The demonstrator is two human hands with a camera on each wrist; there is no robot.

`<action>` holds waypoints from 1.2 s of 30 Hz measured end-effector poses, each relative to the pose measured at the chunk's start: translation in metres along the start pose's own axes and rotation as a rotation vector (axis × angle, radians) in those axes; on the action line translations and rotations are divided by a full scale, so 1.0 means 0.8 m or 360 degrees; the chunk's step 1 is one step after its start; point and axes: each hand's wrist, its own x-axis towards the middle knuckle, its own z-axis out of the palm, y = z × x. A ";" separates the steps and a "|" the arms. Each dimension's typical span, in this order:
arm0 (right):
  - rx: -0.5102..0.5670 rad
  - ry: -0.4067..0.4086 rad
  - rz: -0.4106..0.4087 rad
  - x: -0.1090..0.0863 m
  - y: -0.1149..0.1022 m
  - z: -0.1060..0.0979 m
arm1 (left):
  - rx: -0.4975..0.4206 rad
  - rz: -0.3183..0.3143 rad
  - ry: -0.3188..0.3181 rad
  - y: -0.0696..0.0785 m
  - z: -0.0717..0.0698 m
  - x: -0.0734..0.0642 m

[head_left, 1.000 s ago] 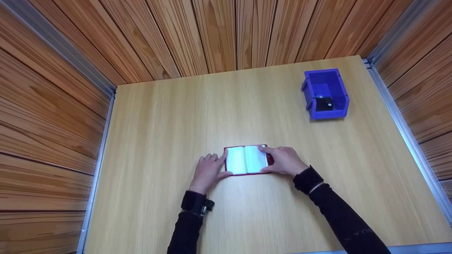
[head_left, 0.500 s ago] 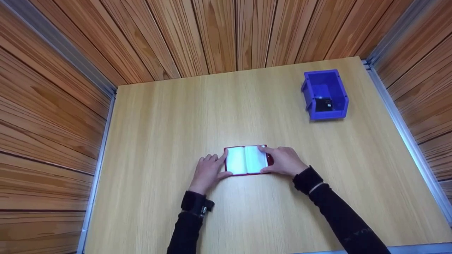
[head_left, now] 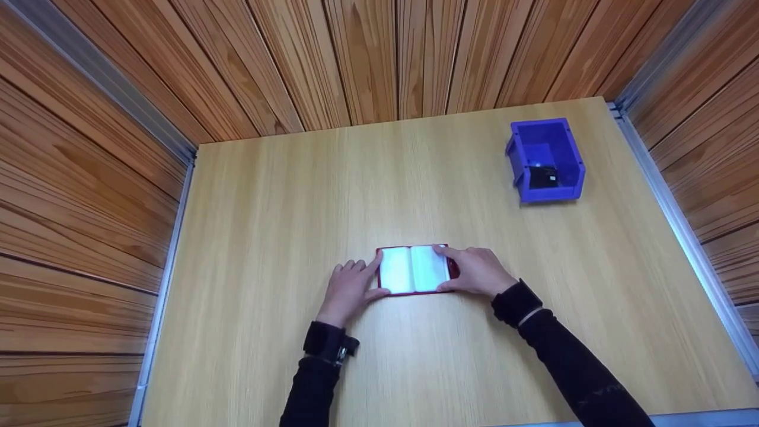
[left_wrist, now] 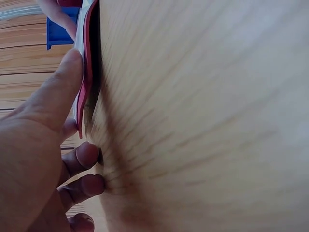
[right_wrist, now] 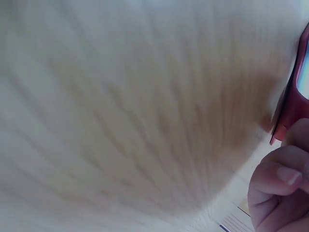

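Observation:
A small notebook (head_left: pixel 396 270) with a red cover lies spread open on the wooden table, blank-looking white pages upward. Its left edge is held by my left hand (head_left: pixel 345 292), thumb at the near corner and index finger at the far corner. In the left wrist view, the left thumb (left_wrist: pixel 67 79) rests on the page side while the other fingers stand near the tabletop. My right hand (head_left: pixel 479 270) presses the right page with thumb and index finger. The right wrist view shows curled fingers (right_wrist: pixel 280 179) beside the red cover (right_wrist: pixel 292 106).
At the back right of the table (head_left: pixel 284 207) stands a blue-purple plastic bin (head_left: pixel 551 194) with a black item (head_left: pixel 541 176) inside. Wood-plank walls (head_left: pixel 367 59) and metal frame rails (head_left: pixel 169 237) border the tabletop.
Both hands and the notebook stay in place. Only the head view has shifted very slightly.

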 end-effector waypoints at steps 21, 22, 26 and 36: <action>-0.0034 -0.0002 -0.0149 0.000 -0.005 -0.007 | 0.0009 0.0034 0.0044 -0.001 0.003 -0.001; -0.0031 -0.0026 -0.0143 0.000 -0.006 -0.008 | 0.0005 0.0030 0.0038 -0.001 0.003 -0.001; -0.0017 -0.0146 -0.0129 -0.003 -0.012 -0.014 | 0.0007 0.0019 0.0028 -0.002 0.004 0.000; 0.0015 -0.0056 -0.0200 0.000 -0.032 -0.013 | 0.0004 0.0013 0.0011 -0.002 0.004 0.002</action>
